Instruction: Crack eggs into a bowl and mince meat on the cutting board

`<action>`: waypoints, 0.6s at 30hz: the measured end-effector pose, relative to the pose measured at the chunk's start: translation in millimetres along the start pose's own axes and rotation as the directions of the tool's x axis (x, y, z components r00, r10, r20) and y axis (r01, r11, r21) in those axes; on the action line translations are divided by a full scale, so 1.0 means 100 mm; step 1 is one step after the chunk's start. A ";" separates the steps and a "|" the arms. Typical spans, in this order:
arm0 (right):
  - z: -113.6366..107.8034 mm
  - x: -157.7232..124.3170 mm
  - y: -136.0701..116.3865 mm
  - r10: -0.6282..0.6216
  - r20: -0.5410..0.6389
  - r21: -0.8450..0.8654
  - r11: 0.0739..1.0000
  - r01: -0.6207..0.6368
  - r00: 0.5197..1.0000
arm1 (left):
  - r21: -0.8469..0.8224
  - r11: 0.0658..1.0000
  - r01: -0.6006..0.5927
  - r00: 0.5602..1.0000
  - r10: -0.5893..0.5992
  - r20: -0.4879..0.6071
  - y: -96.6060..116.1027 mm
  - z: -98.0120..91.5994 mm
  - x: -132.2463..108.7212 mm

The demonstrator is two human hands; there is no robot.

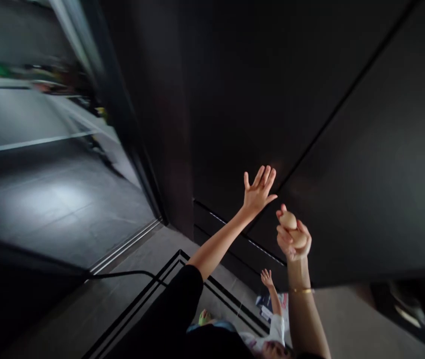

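Note:
My left hand (258, 193) is stretched out with its fingers spread, close to the seam of a tall black double-door front (235, 99). Its palm faces the door; whether it presses on the surface I cannot tell. To its right and a little lower, my right hand (285, 244) is raised with its fingers wrapped round two light brown eggs. The upper egg (288, 220) and the lower egg (298, 238) rest one against the other in the grip. A thin gold bracelet (302, 290) circles the right wrist.
Below, another person's small hand (267, 278) reaches up beside a printed package (265, 306). A black cable (130, 273) crosses the tiled floor near dark striped lines. At left, a doorway with a metal track (122, 247) leads to a room with a blurred, laden table (48, 87).

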State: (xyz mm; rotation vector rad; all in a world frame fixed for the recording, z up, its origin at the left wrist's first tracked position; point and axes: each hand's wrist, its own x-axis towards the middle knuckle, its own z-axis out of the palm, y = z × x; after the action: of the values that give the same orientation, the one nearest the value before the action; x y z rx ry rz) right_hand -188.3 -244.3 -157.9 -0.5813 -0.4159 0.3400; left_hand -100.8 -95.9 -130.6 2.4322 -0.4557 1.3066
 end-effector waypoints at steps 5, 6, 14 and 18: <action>0.08 0.70 1.23 0.287 0.119 0.048 0.955 -0.294 0.950 | 0.161 0.950 0.267 0.962 -0.253 -0.100 -1.45 -0.52 -0.61; 0.13 0.86 1.45 0.319 0.132 0.038 0.945 -0.326 0.939 | 0.179 0.930 0.320 0.945 -0.301 -0.124 -1.74 -0.67 -0.75; 0.56 1.16 1.82 0.017 0.012 -0.052 0.999 -0.016 1.000 | -0.054 0.997 -0.055 0.998 0.053 -0.035 -2.31 -0.63 -0.71; 0.51 0.70 1.65 -0.145 -0.154 -0.144 0.982 0.123 0.977 | -0.315 0.819 -0.480 0.843 0.529 0.092 -1.22 -0.01 -0.34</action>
State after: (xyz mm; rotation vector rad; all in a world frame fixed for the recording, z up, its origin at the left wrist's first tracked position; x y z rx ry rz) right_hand -182.8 -62.1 -196.6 -0.7035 -0.3185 0.1340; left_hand -66.9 17.0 -176.8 2.2653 -1.3235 1.1059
